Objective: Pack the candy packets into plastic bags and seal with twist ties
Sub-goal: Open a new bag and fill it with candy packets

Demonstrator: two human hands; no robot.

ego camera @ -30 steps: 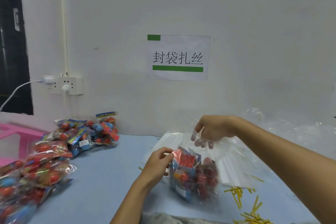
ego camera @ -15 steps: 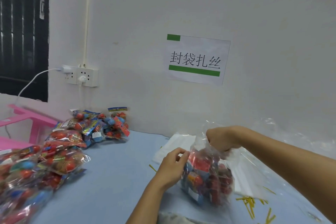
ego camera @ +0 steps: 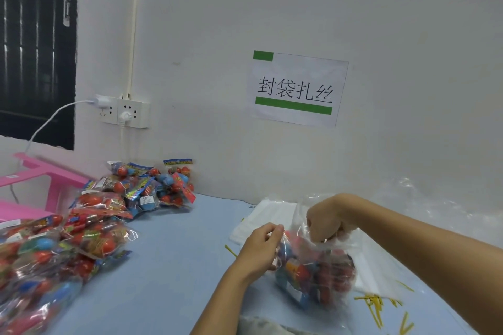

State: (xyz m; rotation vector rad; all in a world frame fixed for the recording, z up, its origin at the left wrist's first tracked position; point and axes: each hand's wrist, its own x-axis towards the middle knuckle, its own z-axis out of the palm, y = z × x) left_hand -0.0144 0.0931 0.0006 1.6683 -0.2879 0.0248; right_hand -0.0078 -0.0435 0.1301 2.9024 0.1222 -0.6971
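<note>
White wall with a printed sign (ego camera: 298,88) rises behind the pale blue tabletop (ego camera: 168,266) where I work. Everything here I place from the clear plastic bag (ego camera: 315,275) in front of me, which stands roughly upright on the tabletop with candy packets (ego camera: 302,270) showing red and blue through its film.

My right hand (ego camera: 326,221) sits directly above the bag, fingers curled down and bunching the loose mouth of the film into a neck. My left hand (ego camera: 261,246) is against the bag's left flank, thumb and fingertips pinching the plastic near the top edge. So the bag hangs below my right hand and lies just right of my left, its long axis running up from the tabletop to my right fist.

What the next step turns on, as I judge it, is the twist ties (ego camera: 377,307): the yellow strips lie scattered right of the bag and nearer to me, their lengths pointing in several directions. One stray strip (ego camera: 230,251) lies just left of the bag, close beside my left wrist. My right arm passes over the main scatter, but that hand holds the neck, so I reckon the left hand is the freer one to let go and fetch a tie.

Left of the bag, well apart, lies a heap of filled bags (ego camera: 81,231).
</note>
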